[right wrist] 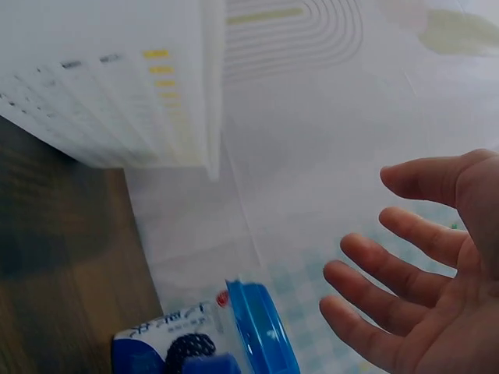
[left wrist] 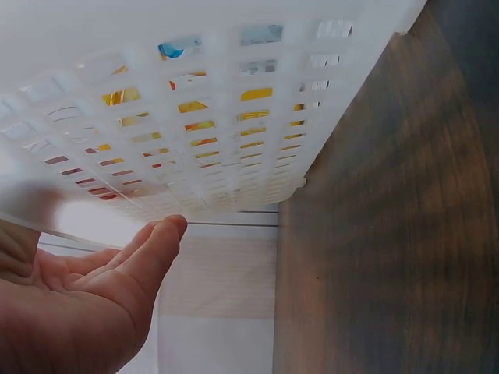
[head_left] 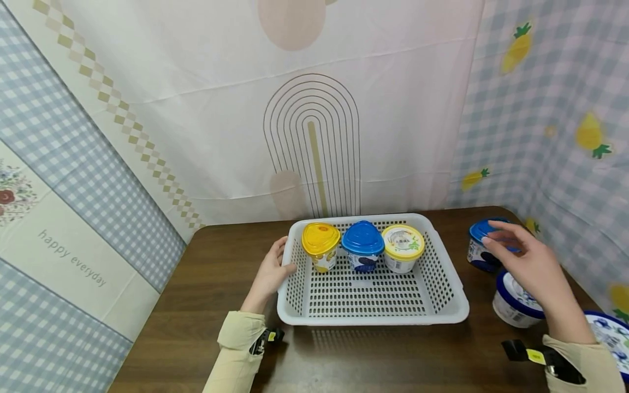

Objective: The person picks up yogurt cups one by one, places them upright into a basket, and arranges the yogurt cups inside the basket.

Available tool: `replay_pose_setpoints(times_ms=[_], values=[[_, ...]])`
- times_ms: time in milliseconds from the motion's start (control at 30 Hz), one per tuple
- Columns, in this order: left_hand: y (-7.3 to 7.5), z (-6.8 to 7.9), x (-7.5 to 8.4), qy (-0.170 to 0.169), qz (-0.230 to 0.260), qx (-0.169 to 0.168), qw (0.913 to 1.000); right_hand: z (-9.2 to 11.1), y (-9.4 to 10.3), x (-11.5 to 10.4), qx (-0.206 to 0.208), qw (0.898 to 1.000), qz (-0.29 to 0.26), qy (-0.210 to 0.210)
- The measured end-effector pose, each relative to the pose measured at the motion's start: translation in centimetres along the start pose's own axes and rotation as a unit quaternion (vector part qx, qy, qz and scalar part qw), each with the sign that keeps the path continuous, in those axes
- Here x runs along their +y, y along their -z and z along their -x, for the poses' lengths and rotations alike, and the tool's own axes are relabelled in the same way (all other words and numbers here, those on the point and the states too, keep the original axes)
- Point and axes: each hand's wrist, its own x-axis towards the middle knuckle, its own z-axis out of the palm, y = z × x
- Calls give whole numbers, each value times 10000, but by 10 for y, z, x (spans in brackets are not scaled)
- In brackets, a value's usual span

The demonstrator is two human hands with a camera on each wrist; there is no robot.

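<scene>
A white perforated plastic basket [head_left: 373, 319] stands on the table. At its left side, my left hand [head_left: 271, 271] holds the rim, the thumb over the edge and the fingers [left wrist: 156, 257] along the outer wall. In a row inside are a yellow-lidded cup [head_left: 321, 245], a blue-lidded cup [head_left: 363, 246] and a round tub with a yellow-rimmed lid [head_left: 403, 248]. To the right of the basket, my right hand [head_left: 528, 265] hovers by another blue-lidded cup [head_left: 479, 254], fingers spread and holding nothing. In the right wrist view, that cup's blue lid [right wrist: 263, 327] sits apart from the fingertips.
A white tub with a dark blue rim [head_left: 513, 303] stands partly under my right forearm. Another blue-rimmed lid [head_left: 609, 333] shows at the right edge, partly covered by the sleeve. Patterned cloth [head_left: 408, 125] hangs behind the brown table [head_left: 206, 284] and along both sides.
</scene>
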Motion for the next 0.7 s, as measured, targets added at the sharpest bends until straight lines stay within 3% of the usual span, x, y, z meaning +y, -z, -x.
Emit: replay_pose_setpoints(times_ms=[200,467,700], values=[[1,-14,-27,15,-56,81,10000,-6,3,5,178,9991,-62,-391],[1,-15,-32,-32,-176,143,9997,-9,-2,13,363,9950,-186,-914],[0,-15,-31,-35,-327,144,9994,-11,-7,25,405,9957,-10,-829]])
